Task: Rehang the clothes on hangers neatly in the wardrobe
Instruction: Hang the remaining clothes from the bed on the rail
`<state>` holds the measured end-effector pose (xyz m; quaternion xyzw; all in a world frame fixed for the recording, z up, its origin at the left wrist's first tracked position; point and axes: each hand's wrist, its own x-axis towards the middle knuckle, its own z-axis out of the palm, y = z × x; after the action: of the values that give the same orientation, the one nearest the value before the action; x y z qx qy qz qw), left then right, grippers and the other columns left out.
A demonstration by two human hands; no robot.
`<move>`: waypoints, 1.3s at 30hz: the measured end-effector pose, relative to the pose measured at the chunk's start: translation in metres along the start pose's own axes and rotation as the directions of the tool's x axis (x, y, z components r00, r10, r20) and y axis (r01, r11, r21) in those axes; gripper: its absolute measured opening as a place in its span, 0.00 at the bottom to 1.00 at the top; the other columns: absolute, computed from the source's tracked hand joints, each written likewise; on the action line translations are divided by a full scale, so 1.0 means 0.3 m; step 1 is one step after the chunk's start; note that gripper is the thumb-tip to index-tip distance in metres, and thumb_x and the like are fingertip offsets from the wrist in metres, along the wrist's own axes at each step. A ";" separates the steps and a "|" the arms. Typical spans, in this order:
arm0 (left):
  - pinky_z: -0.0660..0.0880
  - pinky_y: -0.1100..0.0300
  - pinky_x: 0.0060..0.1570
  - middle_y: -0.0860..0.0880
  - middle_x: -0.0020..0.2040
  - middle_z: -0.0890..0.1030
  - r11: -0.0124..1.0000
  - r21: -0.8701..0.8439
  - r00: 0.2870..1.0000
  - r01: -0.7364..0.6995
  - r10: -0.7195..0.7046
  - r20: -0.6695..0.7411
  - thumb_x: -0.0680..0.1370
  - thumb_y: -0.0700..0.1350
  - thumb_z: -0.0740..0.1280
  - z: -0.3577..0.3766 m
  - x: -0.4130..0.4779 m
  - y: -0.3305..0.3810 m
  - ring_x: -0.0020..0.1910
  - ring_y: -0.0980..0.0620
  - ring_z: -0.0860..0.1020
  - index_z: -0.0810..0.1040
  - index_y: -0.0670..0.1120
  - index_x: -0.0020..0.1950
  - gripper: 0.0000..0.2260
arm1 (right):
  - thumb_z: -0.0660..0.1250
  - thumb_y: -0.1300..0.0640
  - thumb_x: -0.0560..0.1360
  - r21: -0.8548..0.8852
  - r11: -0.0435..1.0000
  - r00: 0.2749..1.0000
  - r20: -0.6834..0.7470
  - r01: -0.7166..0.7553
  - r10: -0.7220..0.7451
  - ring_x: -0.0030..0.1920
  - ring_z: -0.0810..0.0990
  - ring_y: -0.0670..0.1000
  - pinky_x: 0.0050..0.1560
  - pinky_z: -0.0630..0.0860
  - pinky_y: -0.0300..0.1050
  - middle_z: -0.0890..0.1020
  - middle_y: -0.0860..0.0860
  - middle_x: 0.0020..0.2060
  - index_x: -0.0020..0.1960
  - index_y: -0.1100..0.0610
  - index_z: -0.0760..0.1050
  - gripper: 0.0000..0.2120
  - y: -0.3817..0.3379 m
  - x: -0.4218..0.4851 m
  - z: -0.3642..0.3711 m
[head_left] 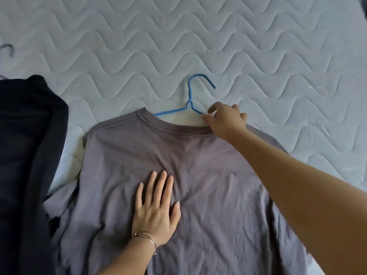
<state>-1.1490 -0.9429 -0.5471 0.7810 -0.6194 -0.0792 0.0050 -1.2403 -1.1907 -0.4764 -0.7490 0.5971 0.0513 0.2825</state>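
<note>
Right hand (225, 120) pinching blue hanger (189, 100) arm at grey shirt (178, 165) collar, seemingly half-inserted; left hand (156, 207) pressing flat, fingers straight.

Far half: quilted mattress (198, 36), open across its width save a blurred hook (10, 49) at the far left edge. Near left: a heaped dark garment (25, 155) bars the way. Centre to near right: the grey T-shirt (218, 175) lies flat, the hook of the blue hanger (189, 94) jutting past the collar.
</note>
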 end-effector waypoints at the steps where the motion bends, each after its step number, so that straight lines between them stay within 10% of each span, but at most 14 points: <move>1: 0.50 0.49 0.68 0.45 0.69 0.71 1.000 -0.009 1.000 -0.001 0.001 0.001 0.70 0.54 0.57 -0.002 0.001 0.001 0.71 0.45 0.60 0.63 0.44 0.69 0.29 | 0.57 0.47 0.78 0.010 1.000 1.000 0.007 0.005 -0.005 0.62 0.68 0.56 0.61 0.61 0.51 0.78 0.54 0.55 0.57 0.55 0.74 0.15 0.006 -0.012 -0.002; 7: 0.57 0.47 0.66 0.46 0.69 0.72 0.998 -0.056 0.997 -0.013 0.009 -0.071 0.70 0.54 0.56 -0.010 0.005 0.002 0.70 0.48 0.62 0.66 0.45 0.68 0.28 | 0.61 0.51 0.77 0.245 0.968 0.976 -0.218 0.057 -0.002 0.45 0.72 0.51 0.47 0.66 0.43 0.75 0.51 0.46 0.50 0.59 0.77 0.12 0.053 -0.228 -0.128; 12: 0.53 0.53 0.71 0.51 0.73 0.66 0.968 -0.233 0.979 0.096 -0.050 0.198 0.69 0.58 0.53 -0.133 0.024 0.007 0.74 0.52 0.58 0.67 0.49 0.70 0.31 | 0.63 0.52 0.76 0.341 0.935 0.983 -0.177 0.098 -0.038 0.36 0.74 0.48 0.38 0.69 0.39 0.77 0.49 0.35 0.47 0.56 0.77 0.08 0.041 -0.571 -0.230; 14: 0.62 0.60 0.67 0.46 0.69 0.72 0.837 -0.511 0.959 0.194 -0.053 0.278 0.74 0.51 0.60 -0.267 0.002 0.018 0.69 0.48 0.68 0.71 0.45 0.67 0.22 | 0.62 0.53 0.77 0.386 0.916 0.992 -0.103 0.113 -0.079 0.27 0.72 0.42 0.29 0.67 0.31 0.74 0.47 0.29 0.52 0.54 0.79 0.10 -0.001 -0.718 -0.229; 18: 0.69 0.77 0.46 0.44 0.52 0.82 0.491 -0.865 0.968 0.103 -0.249 -0.026 0.77 0.39 0.61 -0.657 -0.231 0.090 0.50 0.52 0.78 0.78 0.41 0.57 0.11 | 0.64 0.54 0.76 0.568 0.818 0.993 -0.119 0.091 -0.029 0.24 0.66 0.42 0.28 0.64 0.35 0.71 0.47 0.24 0.46 0.58 0.82 0.10 -0.106 -1.025 -0.284; 22: 0.72 0.58 0.62 0.46 0.53 0.81 0.147 -0.984 0.993 0.104 -0.064 0.096 0.71 0.56 0.66 -1.078 -0.411 0.193 0.55 0.51 0.78 0.78 0.44 0.56 0.20 | 0.61 0.58 0.77 0.721 0.685 0.994 -0.089 0.106 -0.060 0.22 0.66 0.41 0.23 0.62 0.32 0.72 0.45 0.25 0.45 0.56 0.81 0.10 -0.265 -1.333 -0.406; 26: 0.72 0.54 0.44 0.48 0.26 0.76 0.212 -0.972 0.979 0.105 -0.191 0.064 0.69 0.45 0.66 -1.444 -0.537 0.181 0.33 0.47 0.75 0.74 0.45 0.27 0.11 | 0.58 0.62 0.76 0.707 0.662 0.962 -0.103 0.249 -0.252 0.34 0.74 0.47 0.38 0.71 0.42 0.79 0.47 0.33 0.42 0.53 0.81 0.14 -0.473 -1.586 -0.583; 29: 0.71 0.54 0.41 0.44 0.30 0.74 0.295 -0.949 0.971 0.115 -0.236 0.044 0.74 0.40 0.62 -1.646 -0.661 0.092 0.32 0.46 0.73 0.71 0.43 0.29 0.12 | 0.60 0.56 0.77 0.604 0.695 0.902 -0.097 0.389 -0.420 0.41 0.77 0.46 0.47 0.73 0.40 0.84 0.48 0.41 0.41 0.49 0.81 0.12 -0.596 -1.745 -0.720; 34: 0.74 0.64 0.29 0.51 0.19 0.78 0.471 -0.882 0.956 0.010 -0.263 -0.129 0.78 0.38 0.56 -2.050 -1.020 -0.085 0.18 0.60 0.74 0.74 0.41 0.35 0.14 | 0.63 0.60 0.76 0.502 0.570 0.748 -0.295 0.651 -0.594 0.36 0.75 0.44 0.33 0.71 0.26 0.82 0.47 0.36 0.46 0.56 0.81 0.08 -0.801 -2.013 -0.951; 39: 0.67 0.71 0.22 0.48 0.31 0.74 0.728 -0.684 0.911 -0.050 -0.247 -0.330 0.81 0.41 0.53 -2.383 -1.438 -0.222 0.17 0.61 0.69 0.72 0.45 0.39 0.13 | 0.63 0.63 0.75 0.283 0.398 0.486 -0.442 0.873 -0.754 0.47 0.78 0.47 0.50 0.71 0.38 0.82 0.49 0.45 0.52 0.58 0.80 0.09 -1.090 -2.239 -1.049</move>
<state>-1.0869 -0.5741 0.2024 0.7561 -0.4894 -0.1389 0.4117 -1.2094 -0.7202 0.1828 -0.8504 0.1725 -0.3338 0.3682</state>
